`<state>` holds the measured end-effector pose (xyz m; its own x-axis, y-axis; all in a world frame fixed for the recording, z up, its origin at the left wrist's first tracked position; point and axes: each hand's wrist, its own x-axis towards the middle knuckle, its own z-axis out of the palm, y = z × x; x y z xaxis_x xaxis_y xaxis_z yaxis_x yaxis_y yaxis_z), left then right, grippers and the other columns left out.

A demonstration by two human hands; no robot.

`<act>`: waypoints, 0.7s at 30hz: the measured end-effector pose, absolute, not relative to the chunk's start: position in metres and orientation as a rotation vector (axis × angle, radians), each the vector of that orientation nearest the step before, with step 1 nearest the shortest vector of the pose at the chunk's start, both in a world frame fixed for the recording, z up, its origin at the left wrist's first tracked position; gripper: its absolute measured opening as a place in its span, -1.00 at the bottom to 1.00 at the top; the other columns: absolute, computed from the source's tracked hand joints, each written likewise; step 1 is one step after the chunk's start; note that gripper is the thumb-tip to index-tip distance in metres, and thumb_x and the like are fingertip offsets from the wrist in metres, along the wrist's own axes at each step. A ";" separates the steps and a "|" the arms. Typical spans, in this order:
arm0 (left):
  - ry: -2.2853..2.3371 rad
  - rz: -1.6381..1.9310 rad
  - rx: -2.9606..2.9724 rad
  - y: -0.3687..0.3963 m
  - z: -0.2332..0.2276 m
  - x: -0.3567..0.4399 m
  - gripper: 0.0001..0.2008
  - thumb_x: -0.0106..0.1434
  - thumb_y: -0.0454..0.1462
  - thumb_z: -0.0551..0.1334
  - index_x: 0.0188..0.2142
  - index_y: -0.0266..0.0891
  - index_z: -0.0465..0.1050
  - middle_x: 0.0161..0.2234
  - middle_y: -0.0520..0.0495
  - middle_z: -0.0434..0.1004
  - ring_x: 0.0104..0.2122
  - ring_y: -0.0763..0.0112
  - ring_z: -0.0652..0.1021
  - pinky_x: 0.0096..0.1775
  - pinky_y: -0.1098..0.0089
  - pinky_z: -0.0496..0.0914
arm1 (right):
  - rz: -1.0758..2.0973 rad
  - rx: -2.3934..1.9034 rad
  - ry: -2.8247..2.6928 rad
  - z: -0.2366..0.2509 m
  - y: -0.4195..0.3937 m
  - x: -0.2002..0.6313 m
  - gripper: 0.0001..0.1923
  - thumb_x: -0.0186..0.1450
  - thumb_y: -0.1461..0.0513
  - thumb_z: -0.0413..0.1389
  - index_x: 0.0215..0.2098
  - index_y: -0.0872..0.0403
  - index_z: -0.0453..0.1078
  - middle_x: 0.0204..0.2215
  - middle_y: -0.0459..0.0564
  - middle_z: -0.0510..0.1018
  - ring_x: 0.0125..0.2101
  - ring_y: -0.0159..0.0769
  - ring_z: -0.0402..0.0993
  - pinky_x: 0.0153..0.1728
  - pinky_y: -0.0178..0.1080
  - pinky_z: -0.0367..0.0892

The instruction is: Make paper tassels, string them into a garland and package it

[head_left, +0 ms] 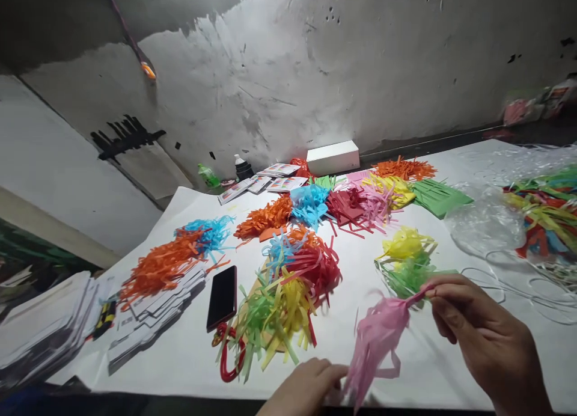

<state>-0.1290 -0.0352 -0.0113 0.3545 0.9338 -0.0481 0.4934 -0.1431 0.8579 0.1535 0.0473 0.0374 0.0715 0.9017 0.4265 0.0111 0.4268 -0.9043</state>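
My right hand (478, 326) pinches the twisted top of a pink tissue-paper tassel (381, 335) between thumb and fingers. Its cut strips hang down and to the left over the table's front edge. My left hand (306, 387) is at the strips' lower end, fingers closed against the fringe; the fingertips are partly hidden. Just beyond the right hand lie a yellow tassel (406, 243) and a green tassel (412, 273). Left of the pink one, a pile holds red (318, 266), yellow (295, 305) and light green tassels (259, 314).
A phone (222, 299) and red cord loop (232, 368) lie left of the pile. Folded white papers (155, 317) sit under orange fringe (164, 266). Fringed bundles, packets (282, 184) and a white box (333, 157) line the back. Clear plastic (484, 220) and white string (518, 290) are right.
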 end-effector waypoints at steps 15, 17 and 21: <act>0.432 1.423 0.606 -0.002 -0.038 -0.020 -0.83 0.39 -0.12 0.26 -0.11 -0.10 0.41 -0.55 0.13 0.47 -0.78 0.71 0.14 -0.67 0.63 0.22 | 0.796 -0.887 -1.807 0.026 0.022 0.147 -0.89 0.40 0.22 0.16 -0.12 -0.11 0.49 -0.47 -0.19 0.63 -0.60 -0.43 0.53 -0.56 -0.51 0.44; 0.314 1.399 0.559 -0.001 -0.046 -0.019 -0.87 0.41 -0.16 0.23 -0.11 -0.12 0.41 -0.55 0.13 0.48 -0.80 0.73 0.11 -0.67 0.62 0.27 | 0.799 -0.879 -1.910 0.025 0.020 0.146 -0.90 0.41 0.20 0.13 -0.16 -0.10 0.49 -0.43 -0.18 0.65 -0.51 -0.40 0.60 -0.46 -0.50 0.47; 0.291 1.339 0.528 -0.002 -0.047 -0.015 -0.88 0.42 -0.18 0.23 -0.12 -0.15 0.42 -0.60 0.15 0.42 -0.79 0.71 0.16 -0.66 0.65 0.28 | 0.853 -0.885 -1.997 0.029 0.019 0.136 -0.80 0.46 0.19 0.03 -0.25 -0.07 0.49 -0.49 -0.15 0.63 -0.50 -0.37 0.61 -0.44 -0.47 0.46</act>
